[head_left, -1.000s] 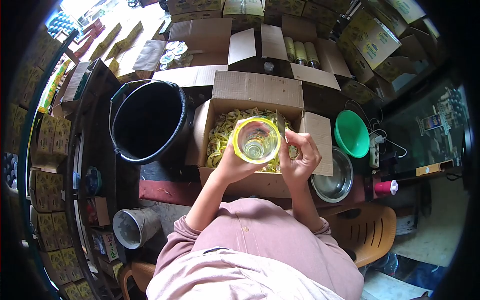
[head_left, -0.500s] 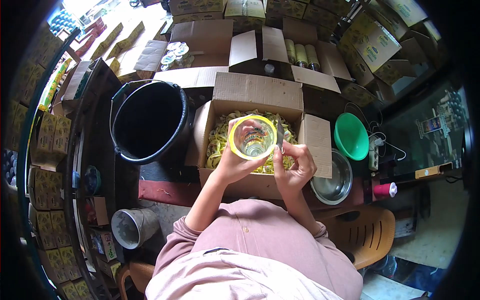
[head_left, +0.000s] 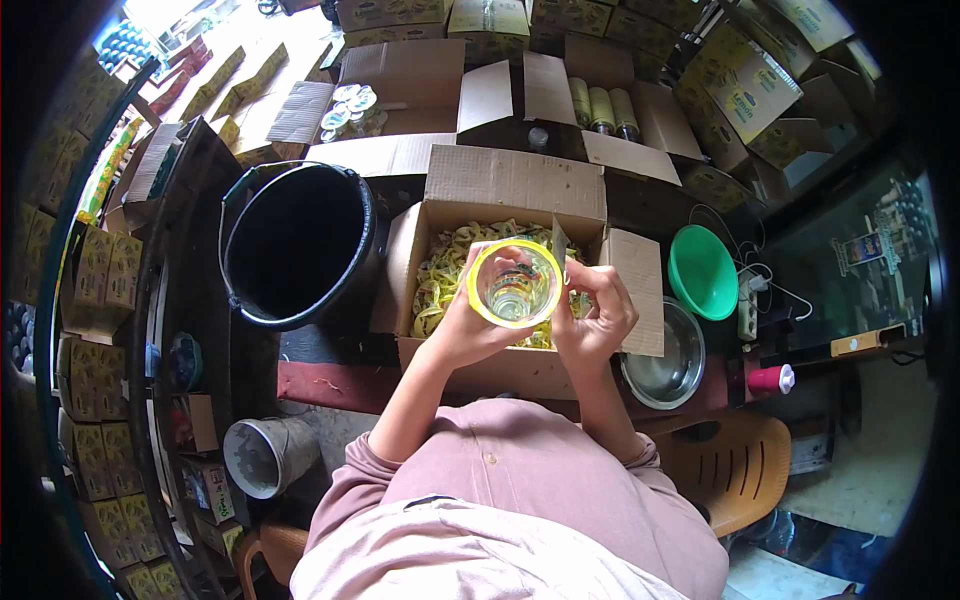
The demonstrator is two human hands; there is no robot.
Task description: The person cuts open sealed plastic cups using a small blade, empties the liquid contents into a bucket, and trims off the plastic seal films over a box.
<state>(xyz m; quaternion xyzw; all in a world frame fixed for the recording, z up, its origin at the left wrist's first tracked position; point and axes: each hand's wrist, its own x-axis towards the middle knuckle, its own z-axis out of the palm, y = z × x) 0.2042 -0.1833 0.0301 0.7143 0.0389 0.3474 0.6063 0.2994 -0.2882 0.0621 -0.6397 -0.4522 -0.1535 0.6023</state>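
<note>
My left hand (head_left: 462, 322) is wrapped round a clear plastic jar (head_left: 514, 300) with a yellow rim. The jar's open mouth tips towards me, and nothing shows inside it. At the jar's right side, my right hand (head_left: 598, 312) pinches a thin flat strip (head_left: 559, 240) that stands up beside the rim. Whether the strip is a blade or a piece of film I cannot tell. Below both hands sits an open cardboard box (head_left: 515, 180) filled with small yellow-and-white wrapped packets (head_left: 440, 270); the hands and jar hide part of them.
A large black bucket (head_left: 370, 215) stands left of the box. To the right are a green bowl (head_left: 703, 272), a clear bowl (head_left: 665, 392) and a pink thread spool (head_left: 768, 381). Behind are open cartons, one with round lids (head_left: 350, 105), another with yellow cylinders (head_left: 602, 112).
The jar and my left hand have shifted slightly right and down. My right hand has tilted, and the strip in it now stands higher and looks lighter.
</note>
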